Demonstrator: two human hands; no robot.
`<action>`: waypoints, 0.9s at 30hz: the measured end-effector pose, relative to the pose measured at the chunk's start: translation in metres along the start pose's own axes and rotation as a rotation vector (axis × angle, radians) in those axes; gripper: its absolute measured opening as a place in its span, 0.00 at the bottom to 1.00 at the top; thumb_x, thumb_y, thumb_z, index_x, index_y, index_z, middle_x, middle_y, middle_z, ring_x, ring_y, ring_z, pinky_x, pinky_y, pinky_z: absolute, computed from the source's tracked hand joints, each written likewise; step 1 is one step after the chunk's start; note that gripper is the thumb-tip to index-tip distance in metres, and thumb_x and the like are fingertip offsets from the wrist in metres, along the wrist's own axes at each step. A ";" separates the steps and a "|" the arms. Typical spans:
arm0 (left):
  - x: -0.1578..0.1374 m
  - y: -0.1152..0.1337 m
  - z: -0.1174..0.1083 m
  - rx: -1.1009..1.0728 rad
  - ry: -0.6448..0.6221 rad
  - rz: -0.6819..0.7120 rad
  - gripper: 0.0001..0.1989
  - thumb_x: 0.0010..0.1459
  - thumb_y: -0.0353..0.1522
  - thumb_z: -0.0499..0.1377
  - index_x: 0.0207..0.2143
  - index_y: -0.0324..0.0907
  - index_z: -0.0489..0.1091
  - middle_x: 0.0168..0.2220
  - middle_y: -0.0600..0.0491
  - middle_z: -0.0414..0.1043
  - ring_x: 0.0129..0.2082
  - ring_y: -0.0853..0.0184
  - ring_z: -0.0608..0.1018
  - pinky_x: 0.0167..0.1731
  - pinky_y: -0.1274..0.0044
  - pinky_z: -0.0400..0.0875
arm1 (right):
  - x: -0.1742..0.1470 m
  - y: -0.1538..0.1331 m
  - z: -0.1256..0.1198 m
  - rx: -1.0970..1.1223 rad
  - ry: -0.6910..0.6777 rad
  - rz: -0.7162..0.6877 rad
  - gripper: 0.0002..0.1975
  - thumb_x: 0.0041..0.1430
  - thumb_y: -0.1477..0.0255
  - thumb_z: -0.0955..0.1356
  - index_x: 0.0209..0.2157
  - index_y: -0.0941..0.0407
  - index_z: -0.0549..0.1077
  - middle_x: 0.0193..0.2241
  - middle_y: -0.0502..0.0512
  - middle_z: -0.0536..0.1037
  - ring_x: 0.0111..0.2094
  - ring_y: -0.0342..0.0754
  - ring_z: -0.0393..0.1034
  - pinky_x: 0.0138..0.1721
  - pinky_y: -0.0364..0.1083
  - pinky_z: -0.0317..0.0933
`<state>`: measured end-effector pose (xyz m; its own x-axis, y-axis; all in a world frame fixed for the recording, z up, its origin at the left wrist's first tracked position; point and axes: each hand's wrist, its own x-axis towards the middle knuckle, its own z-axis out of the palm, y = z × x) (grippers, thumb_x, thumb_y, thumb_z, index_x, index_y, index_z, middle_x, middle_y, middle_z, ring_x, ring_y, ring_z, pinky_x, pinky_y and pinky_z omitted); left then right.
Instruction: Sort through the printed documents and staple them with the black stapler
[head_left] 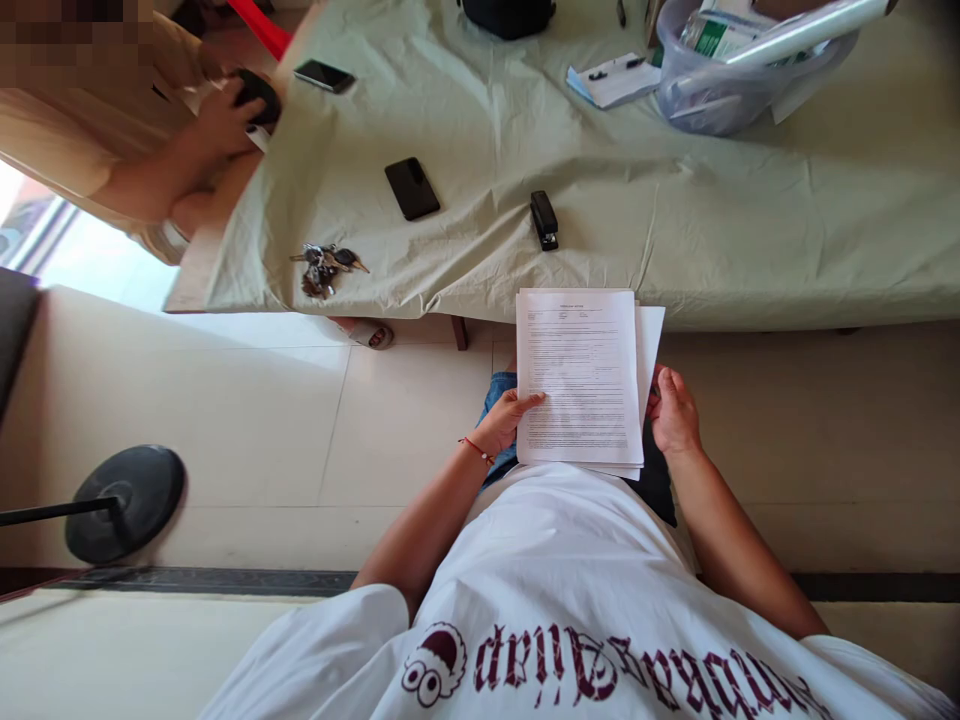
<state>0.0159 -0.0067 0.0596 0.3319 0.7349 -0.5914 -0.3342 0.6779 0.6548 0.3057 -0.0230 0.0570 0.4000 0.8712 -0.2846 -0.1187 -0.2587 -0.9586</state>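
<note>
A stack of printed sheets (577, 375) is held in front of my lap, just off the table's front edge. My left hand (510, 418) grips its left side, with the thumb lying on the top page and the other fingers hidden underneath. One white sheet (651, 335) sticks out at an angle from under the right side of the stack. My right hand (675, 410) is closed at the edge of that sheet, its fingers curled and partly hidden. On the table beyond the papers lies a black stapler (544, 220).
A cloth-covered table (750, 230) bears a black phone (412, 188), a bunch of keys (328, 268), another phone (324, 76), a notepad (615, 82) and a plastic basket (712, 100). A person's hand (225, 120) holds a dark object at left. A round black base (142, 500) stands on the floor.
</note>
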 end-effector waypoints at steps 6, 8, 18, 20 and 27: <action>0.010 -0.005 -0.008 -0.077 -0.021 -0.029 0.25 0.39 0.30 0.77 0.44 0.40 0.82 0.46 0.42 0.85 0.49 0.46 0.84 0.57 0.55 0.76 | 0.014 -0.005 0.005 -0.078 -0.077 -0.028 0.25 0.43 0.49 0.78 0.32 0.52 0.72 0.28 0.46 0.77 0.32 0.46 0.72 0.39 0.47 0.68; 0.014 -0.008 -0.011 -0.100 -0.035 -0.016 0.27 0.39 0.29 0.76 0.46 0.41 0.81 0.47 0.43 0.85 0.51 0.46 0.84 0.58 0.54 0.75 | 0.017 -0.007 0.008 -0.041 -0.130 0.037 0.24 0.41 0.50 0.78 0.31 0.52 0.72 0.28 0.46 0.78 0.32 0.47 0.73 0.38 0.48 0.68; 0.021 -0.010 -0.024 -0.128 -0.038 -0.027 0.31 0.40 0.33 0.80 0.48 0.37 0.79 0.49 0.38 0.84 0.52 0.46 0.84 0.63 0.53 0.73 | 0.043 -0.022 0.018 0.217 -0.303 0.290 0.24 0.32 0.59 0.85 0.30 0.51 0.78 0.30 0.47 0.83 0.33 0.48 0.77 0.41 0.48 0.71; 0.022 -0.010 -0.023 -0.119 -0.041 -0.028 0.31 0.39 0.31 0.80 0.47 0.36 0.79 0.49 0.38 0.84 0.53 0.46 0.84 0.63 0.52 0.72 | 0.049 -0.021 0.022 0.223 -0.318 0.284 0.24 0.32 0.60 0.85 0.30 0.51 0.78 0.29 0.47 0.83 0.33 0.48 0.77 0.42 0.49 0.71; 0.028 -0.004 -0.019 -0.070 -0.068 -0.032 0.29 0.42 0.33 0.80 0.47 0.37 0.80 0.51 0.38 0.83 0.54 0.45 0.83 0.64 0.52 0.71 | 0.059 -0.015 0.035 0.155 -0.301 0.315 0.24 0.29 0.65 0.85 0.31 0.53 0.78 0.27 0.46 0.83 0.29 0.46 0.76 0.35 0.47 0.70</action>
<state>0.0095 0.0113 0.0318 0.4017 0.7111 -0.5770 -0.3827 0.7028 0.5997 0.2990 0.0472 0.0549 0.0435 0.8487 -0.5271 -0.3361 -0.4844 -0.8077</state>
